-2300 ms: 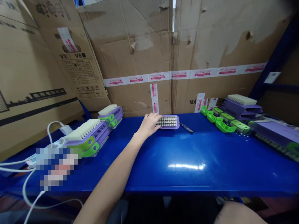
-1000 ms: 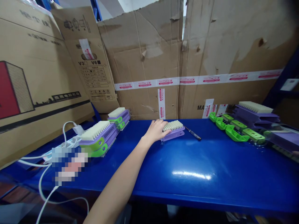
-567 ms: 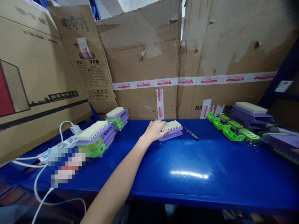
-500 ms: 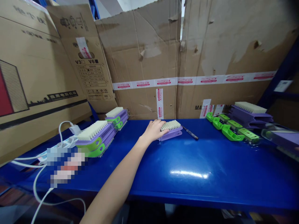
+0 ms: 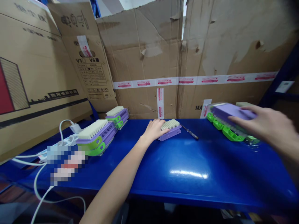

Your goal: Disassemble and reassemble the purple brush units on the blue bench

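- Reaching out from the bottom edge, my left forearm (image 5: 121, 169) slants up and rightward, the wrist turned slightly in toward the work.
- I have the left hand (image 5: 153, 129) palm down, half closed over the left end of the bristled purple piece (image 5: 171, 133), thumb on the near side, fingers toward the far side.
- That piece sits bristles up mid-table on the blue table (image 5: 187, 161), just left of the screwdriver (image 5: 192, 134).
- My right hand (image 5: 266, 123) comes in from the right edge, motion-blurred, thumb spread from the fingers around a purple block (image 5: 230, 111).
- I see that block in front of and partly hiding the green parts (image 5: 231, 134); I can't tell whether it touches them.
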A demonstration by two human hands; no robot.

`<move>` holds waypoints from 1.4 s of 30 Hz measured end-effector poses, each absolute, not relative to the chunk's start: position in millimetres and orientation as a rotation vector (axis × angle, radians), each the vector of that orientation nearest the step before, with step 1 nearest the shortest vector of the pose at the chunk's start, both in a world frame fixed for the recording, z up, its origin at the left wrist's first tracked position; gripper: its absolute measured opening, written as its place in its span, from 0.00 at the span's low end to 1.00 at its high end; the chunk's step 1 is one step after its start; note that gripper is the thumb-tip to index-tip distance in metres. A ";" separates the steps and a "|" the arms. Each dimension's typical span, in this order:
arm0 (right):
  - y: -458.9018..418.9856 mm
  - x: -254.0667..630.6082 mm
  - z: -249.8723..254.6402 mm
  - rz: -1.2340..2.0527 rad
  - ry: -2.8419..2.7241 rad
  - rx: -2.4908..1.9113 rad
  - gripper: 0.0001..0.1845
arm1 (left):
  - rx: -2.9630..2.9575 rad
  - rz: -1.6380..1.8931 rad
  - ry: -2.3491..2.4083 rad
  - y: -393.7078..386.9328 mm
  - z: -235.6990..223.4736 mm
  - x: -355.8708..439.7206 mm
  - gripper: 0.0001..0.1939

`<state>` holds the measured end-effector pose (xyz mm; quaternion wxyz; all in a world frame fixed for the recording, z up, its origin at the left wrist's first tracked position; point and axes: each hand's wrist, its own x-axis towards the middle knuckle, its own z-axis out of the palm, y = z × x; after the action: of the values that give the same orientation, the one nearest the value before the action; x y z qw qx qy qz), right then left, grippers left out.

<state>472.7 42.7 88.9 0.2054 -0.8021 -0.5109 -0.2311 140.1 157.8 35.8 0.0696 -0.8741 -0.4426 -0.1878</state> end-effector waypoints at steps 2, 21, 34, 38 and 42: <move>67.0 446.9 91.6 -0.502 -1.528 -2.252 0.32 | -2.604 -0.556 -1.372 157.2 35.5 140.2 0.26; 124.7 394.2 28.9 -0.413 -1.579 -2.069 0.27 | -2.416 -0.603 -1.752 145.1 39.9 148.6 0.41; 100.6 302.5 40.7 -0.246 -2.022 -1.632 0.26 | -2.438 -0.376 -1.629 154.0 28.5 140.6 0.32; 103.9 289.3 50.9 -0.079 -1.972 -1.819 0.26 | -2.542 -0.342 -1.581 150.5 29.2 141.7 0.37; 105.1 283.0 48.5 -0.126 -2.016 -1.950 0.22 | -2.653 -0.312 -1.483 147.9 33.3 141.6 0.30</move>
<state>283.0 105.1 48.5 0.1661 -0.6849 -0.7081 -0.0444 141.6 147.9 33.3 0.0432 -0.8675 -0.4850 -0.1021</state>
